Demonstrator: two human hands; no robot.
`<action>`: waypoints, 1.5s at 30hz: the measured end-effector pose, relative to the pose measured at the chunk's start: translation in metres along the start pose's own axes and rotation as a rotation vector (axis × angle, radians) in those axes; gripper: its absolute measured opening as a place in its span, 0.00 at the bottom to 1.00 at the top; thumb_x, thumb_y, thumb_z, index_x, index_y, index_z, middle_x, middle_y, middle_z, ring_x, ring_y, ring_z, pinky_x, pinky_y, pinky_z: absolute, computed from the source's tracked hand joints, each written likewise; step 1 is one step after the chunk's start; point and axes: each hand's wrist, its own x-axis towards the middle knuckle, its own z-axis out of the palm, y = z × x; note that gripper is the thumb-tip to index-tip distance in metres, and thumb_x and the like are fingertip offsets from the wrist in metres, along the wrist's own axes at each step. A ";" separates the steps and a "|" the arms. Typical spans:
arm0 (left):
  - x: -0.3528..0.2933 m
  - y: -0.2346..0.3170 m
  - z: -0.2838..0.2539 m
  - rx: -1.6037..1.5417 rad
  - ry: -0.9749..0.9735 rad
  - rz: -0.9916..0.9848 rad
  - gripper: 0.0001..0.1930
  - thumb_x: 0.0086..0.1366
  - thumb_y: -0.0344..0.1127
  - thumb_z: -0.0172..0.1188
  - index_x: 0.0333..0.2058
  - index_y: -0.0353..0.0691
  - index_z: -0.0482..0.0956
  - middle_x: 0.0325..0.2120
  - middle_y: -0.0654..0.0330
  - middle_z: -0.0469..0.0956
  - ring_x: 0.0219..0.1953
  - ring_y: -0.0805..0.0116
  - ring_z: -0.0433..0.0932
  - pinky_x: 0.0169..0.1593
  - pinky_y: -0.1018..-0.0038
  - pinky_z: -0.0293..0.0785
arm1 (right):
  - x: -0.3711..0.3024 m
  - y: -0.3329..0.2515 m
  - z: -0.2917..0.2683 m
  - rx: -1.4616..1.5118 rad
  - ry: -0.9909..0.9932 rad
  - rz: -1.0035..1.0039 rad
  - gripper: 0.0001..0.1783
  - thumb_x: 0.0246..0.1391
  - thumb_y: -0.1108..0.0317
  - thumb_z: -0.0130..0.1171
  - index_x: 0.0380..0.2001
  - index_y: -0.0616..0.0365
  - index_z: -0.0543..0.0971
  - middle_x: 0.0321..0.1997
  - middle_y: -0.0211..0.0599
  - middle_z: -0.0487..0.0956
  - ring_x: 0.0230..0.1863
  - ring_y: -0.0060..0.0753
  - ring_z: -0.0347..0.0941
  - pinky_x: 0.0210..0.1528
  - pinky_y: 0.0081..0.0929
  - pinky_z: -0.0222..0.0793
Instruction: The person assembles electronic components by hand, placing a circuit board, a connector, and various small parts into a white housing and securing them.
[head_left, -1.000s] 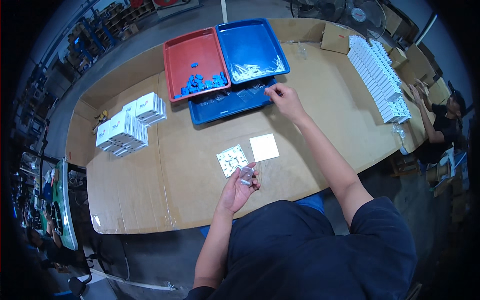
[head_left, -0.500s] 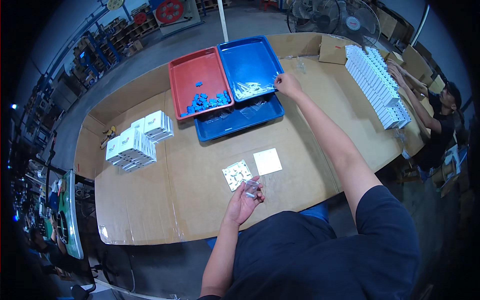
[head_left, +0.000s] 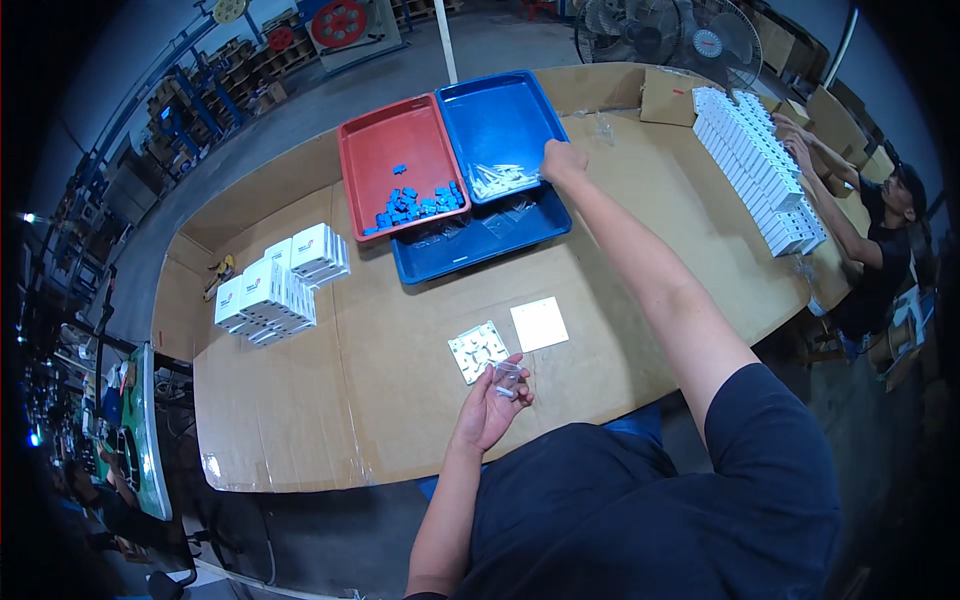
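Note:
My left hand (head_left: pixel 486 412) is closed around a small clear plastic bag (head_left: pixel 508 374), with a small white piece showing at its lower part. Just beyond that hand lies a white square plate with molded inner parts (head_left: pixel 479 350), and to its right a plain white square cover (head_left: pixel 540 324). At the right edge of the upper blue tray (head_left: pixel 500 115), my right hand (head_left: pixel 566 163) has its fingers curled in; whatever they hold is hidden. Slender white pieces in clear bags (head_left: pixel 500 181) lie in that tray's near end, left of the hand.
A red tray (head_left: pixel 385 150) holds several blue clips (head_left: pixel 412 208). Under both trays sits a lower blue tray (head_left: pixel 480 252). White boxes (head_left: pixel 270 290) are stacked at left, with long rows of white boxes (head_left: pixel 750 165) at right, where a co-worker's hands (head_left: pixel 795 140) reach. Cardboard walls (head_left: pixel 170 300) edge the table.
My right hand has shifted slightly toward the far left and turned, its fingers now hidden behind the back of the hand. My left hand still holds the bag.

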 end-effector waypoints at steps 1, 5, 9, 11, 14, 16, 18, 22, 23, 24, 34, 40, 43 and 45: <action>-0.001 0.000 -0.001 -0.002 0.002 0.003 0.28 0.82 0.52 0.44 0.67 0.36 0.68 0.48 0.53 0.78 0.42 0.64 0.77 0.55 0.62 0.75 | -0.001 -0.001 0.001 0.000 -0.002 -0.004 0.13 0.55 0.66 0.65 0.43 0.53 0.88 0.52 0.45 0.87 0.56 0.49 0.84 0.52 0.47 0.81; 0.002 0.000 0.001 -0.005 -0.015 -0.006 0.27 0.81 0.51 0.44 0.67 0.35 0.68 0.48 0.53 0.78 0.42 0.64 0.77 0.55 0.62 0.75 | 0.005 0.026 -0.003 0.313 -0.067 -0.022 0.13 0.55 0.60 0.69 0.41 0.54 0.87 0.48 0.42 0.88 0.47 0.39 0.85 0.47 0.39 0.80; 0.000 0.000 -0.006 -0.021 -0.016 0.003 0.27 0.81 0.50 0.44 0.67 0.35 0.68 0.49 0.53 0.78 0.43 0.64 0.77 0.56 0.62 0.75 | -0.025 0.022 -0.033 1.374 -0.363 -0.103 0.10 0.62 0.62 0.67 0.41 0.56 0.84 0.42 0.31 0.86 0.26 0.18 0.70 0.33 0.21 0.67; -0.001 0.001 -0.004 -0.025 -0.015 0.005 0.27 0.81 0.50 0.44 0.67 0.35 0.68 0.49 0.52 0.78 0.43 0.63 0.78 0.56 0.62 0.75 | -0.059 0.012 -0.067 1.554 -0.420 -0.146 0.09 0.64 0.63 0.66 0.42 0.56 0.84 0.41 0.29 0.84 0.24 0.15 0.65 0.31 0.18 0.63; 0.001 0.001 0.001 -0.026 -0.007 -0.006 0.27 0.81 0.50 0.44 0.67 0.35 0.68 0.48 0.52 0.79 0.43 0.62 0.78 0.55 0.61 0.76 | -0.095 0.019 -0.096 1.884 -0.515 -0.244 0.08 0.65 0.65 0.66 0.43 0.56 0.83 0.37 0.27 0.82 0.23 0.11 0.61 0.29 0.15 0.59; 0.002 0.001 0.003 -0.025 0.005 -0.014 0.27 0.81 0.50 0.44 0.66 0.34 0.69 0.47 0.52 0.79 0.42 0.62 0.78 0.53 0.60 0.76 | -0.116 0.024 -0.106 2.035 -0.560 -0.303 0.08 0.64 0.66 0.67 0.43 0.57 0.82 0.35 0.27 0.82 0.23 0.09 0.62 0.27 0.14 0.60; 0.002 -0.001 -0.003 -0.054 0.004 -0.007 0.27 0.81 0.49 0.45 0.67 0.35 0.68 0.48 0.52 0.79 0.42 0.62 0.78 0.53 0.60 0.77 | -0.135 0.023 -0.103 2.169 -0.636 -0.382 0.08 0.63 0.69 0.68 0.43 0.58 0.82 0.34 0.26 0.81 0.22 0.09 0.60 0.27 0.15 0.59; 0.002 -0.003 -0.008 -0.018 -0.035 0.000 0.27 0.81 0.48 0.44 0.68 0.35 0.67 0.50 0.53 0.78 0.43 0.63 0.78 0.56 0.61 0.75 | -0.163 0.025 -0.102 2.243 -0.642 -0.376 0.11 0.62 0.70 0.68 0.46 0.59 0.81 0.35 0.27 0.82 0.21 0.09 0.61 0.27 0.15 0.58; 0.002 -0.004 -0.008 0.028 -0.022 0.019 0.27 0.81 0.48 0.44 0.68 0.35 0.66 0.50 0.53 0.78 0.43 0.63 0.78 0.56 0.61 0.76 | -0.166 0.026 -0.099 2.279 -0.676 -0.391 0.12 0.63 0.70 0.67 0.48 0.58 0.81 0.37 0.30 0.84 0.21 0.09 0.62 0.27 0.15 0.58; 0.002 -0.005 -0.009 0.074 -0.008 0.038 0.27 0.81 0.48 0.44 0.69 0.35 0.66 0.50 0.53 0.78 0.43 0.64 0.78 0.56 0.61 0.76 | -0.170 0.026 -0.097 2.281 -0.673 -0.387 0.12 0.63 0.70 0.67 0.48 0.58 0.81 0.37 0.30 0.84 0.21 0.09 0.62 0.27 0.15 0.58; 0.004 -0.002 -0.009 -0.067 -0.025 0.004 0.28 0.82 0.52 0.43 0.69 0.38 0.67 0.47 0.55 0.80 0.43 0.62 0.79 0.55 0.59 0.76 | -0.187 0.020 -0.096 2.314 -0.746 -0.409 0.08 0.66 0.70 0.65 0.46 0.54 0.80 0.47 0.44 0.87 0.22 0.13 0.68 0.26 0.14 0.62; 0.002 -0.003 -0.007 -0.042 -0.019 -0.001 0.28 0.82 0.52 0.44 0.67 0.35 0.69 0.47 0.56 0.80 0.43 0.64 0.79 0.55 0.61 0.76 | -0.197 0.019 -0.085 2.285 -0.751 -0.344 0.07 0.68 0.68 0.64 0.46 0.53 0.80 0.46 0.43 0.87 0.20 0.14 0.67 0.25 0.14 0.61; 0.000 -0.004 -0.008 -0.044 -0.001 0.004 0.28 0.82 0.50 0.44 0.66 0.33 0.68 0.48 0.55 0.80 0.42 0.64 0.79 0.55 0.62 0.77 | -0.201 0.016 -0.079 2.271 -0.792 -0.314 0.07 0.68 0.66 0.64 0.46 0.52 0.80 0.45 0.42 0.87 0.21 0.13 0.68 0.25 0.13 0.61; -0.001 -0.005 -0.011 -0.014 0.005 0.012 0.28 0.82 0.49 0.45 0.66 0.31 0.68 0.48 0.55 0.79 0.42 0.65 0.79 0.55 0.62 0.77 | -0.204 0.013 -0.074 2.191 -0.761 -0.278 0.09 0.68 0.65 0.63 0.48 0.52 0.80 0.43 0.33 0.87 0.22 0.11 0.64 0.25 0.13 0.57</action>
